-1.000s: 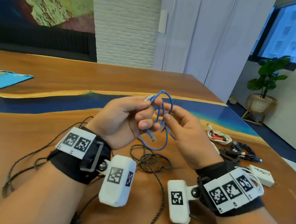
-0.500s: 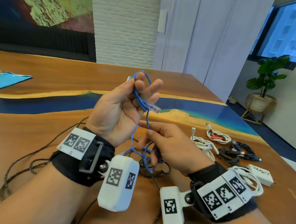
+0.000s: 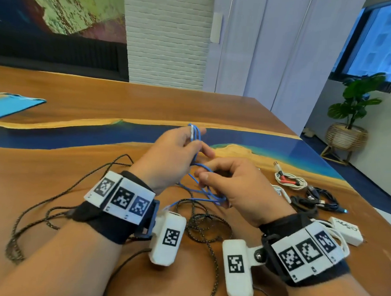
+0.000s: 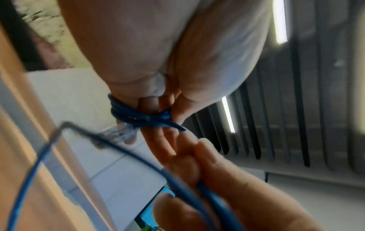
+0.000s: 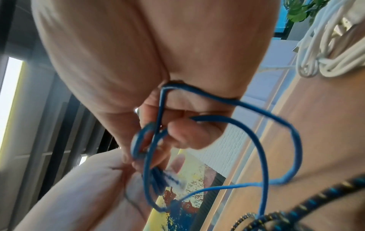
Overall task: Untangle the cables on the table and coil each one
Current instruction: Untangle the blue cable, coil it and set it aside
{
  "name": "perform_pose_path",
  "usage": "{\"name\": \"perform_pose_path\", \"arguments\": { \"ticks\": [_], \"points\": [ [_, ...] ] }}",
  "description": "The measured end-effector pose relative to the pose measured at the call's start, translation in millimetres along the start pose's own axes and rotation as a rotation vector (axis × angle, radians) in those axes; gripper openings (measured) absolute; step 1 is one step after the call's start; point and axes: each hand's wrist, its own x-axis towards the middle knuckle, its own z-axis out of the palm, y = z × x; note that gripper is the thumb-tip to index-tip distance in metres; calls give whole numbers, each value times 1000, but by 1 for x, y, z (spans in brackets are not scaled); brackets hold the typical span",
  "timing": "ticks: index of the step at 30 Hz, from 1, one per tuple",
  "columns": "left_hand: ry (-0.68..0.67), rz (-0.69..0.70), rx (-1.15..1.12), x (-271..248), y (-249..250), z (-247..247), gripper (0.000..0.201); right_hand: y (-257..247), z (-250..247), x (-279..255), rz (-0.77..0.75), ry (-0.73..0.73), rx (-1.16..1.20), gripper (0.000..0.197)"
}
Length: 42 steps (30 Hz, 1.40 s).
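A thin blue cable [image 3: 201, 187] is held above the table between both hands. My left hand [image 3: 178, 151] has several turns of it looped round its raised fingers, with the clear plug [image 4: 123, 133] sticking out beside them. My right hand [image 3: 224, 179], just right of the left and lower, pinches the loose strands of the blue cable [image 5: 254, 140], which hang in open loops. A black braided cable [image 3: 199, 221] lies tangled on the wooden table [image 3: 78, 108] under the wrists and trails off to the left.
Coiled cables lie to the right: a white one with red ties [image 3: 291, 180], a black one [image 3: 319, 199], another white one [image 5: 331, 51]. A white charger block [image 3: 347, 230] sits near the right wrist. A blue sheet [image 3: 11, 107] lies far left.
The left hand has come down from its raised, palm-up pose and turned over. The right hand has risen to meet it and taken hold of the loose strands closer to the loops.
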Motion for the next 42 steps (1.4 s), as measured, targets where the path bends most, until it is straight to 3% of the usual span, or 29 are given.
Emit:
{"name": "perform_pose_path", "arguments": {
  "ticks": [3,5,8,11,17,22,26,29,34,36,39,42],
  "points": [
    [-100,-29,207,-1,-1,-6,27,1,-6,4,21,137,193,11],
    [-169,-97,209,-1,-1,-12,23,3,-15,10,45,290,365,14],
    [-272,-115,161,-5,3,-20,35,5,-32,14,54,503,566,14],
    [-251,-66,132,-4,1,-24,28,9,-36,15,46,615,634,13],
    [27,-85,-91,7,-11,-23,34,19,-31,19,81,496,499,21],
    [50,-151,-534,10,-9,-29,35,21,-23,15,104,293,225,35],
    [143,-161,-616,13,-9,-36,33,12,-22,7,107,119,14,22],
    [240,-167,-620,16,-13,-38,33,9,-18,4,127,-65,18,15],
    [341,-241,-712,18,-17,-44,35,-5,-17,0,101,-274,326,17],
    [312,-249,-757,18,-14,-44,37,-5,-17,0,61,-218,452,17],
    [267,-217,-915,15,-7,-44,39,-3,-18,6,114,22,594,16],
    [203,-150,-1120,13,-1,-44,41,1,-16,10,169,170,584,13]
  ]
}}
